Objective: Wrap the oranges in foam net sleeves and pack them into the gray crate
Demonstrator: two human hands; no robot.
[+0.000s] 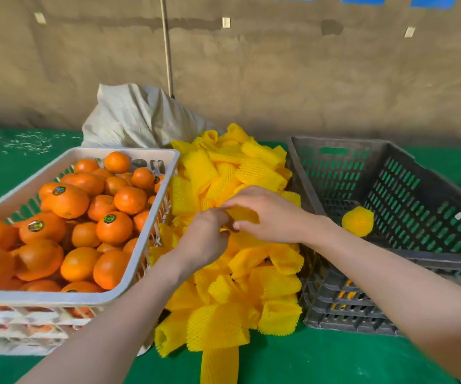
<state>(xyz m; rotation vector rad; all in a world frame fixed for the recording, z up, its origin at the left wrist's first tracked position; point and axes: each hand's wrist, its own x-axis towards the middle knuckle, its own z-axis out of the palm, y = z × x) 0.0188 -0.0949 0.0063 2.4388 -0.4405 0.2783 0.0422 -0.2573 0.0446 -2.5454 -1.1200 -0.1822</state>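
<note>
From the head camera, your left grip point(205, 239) and your right grip point(265, 214) meet over the middle of the scene, above a heap of yellow sleeves point(268, 286) piled on the green table point(334, 361). Both are grasping one foam net sleeve point(244, 214) at the top of that heap. Your right grip pinches it between thumb and forefinger from the right. Your left grip has its fingers curled in against the sleeve's left edge, though its fingertips are mostly hidden behind the back of the hand. To your left stands a white crate point(29, 187) heaped with bare oranges point(68, 200), several of them carrying small round stickers. Its right rim lies just beside the heap. To your right stands the gray crate point(334, 167), its slotted near-left wall touching the sleeves. Inside it, on the floor near that left wall, lies one wrapped orange point(358, 220) in its yellow net, apart from your hands. Behind the heap, at the far side of the table, a pale woven sack point(140, 115) slumps against a brown backdrop point(279, 79). At the near edge of the heap a single flat sleeve point(219, 367) points toward you.
</note>
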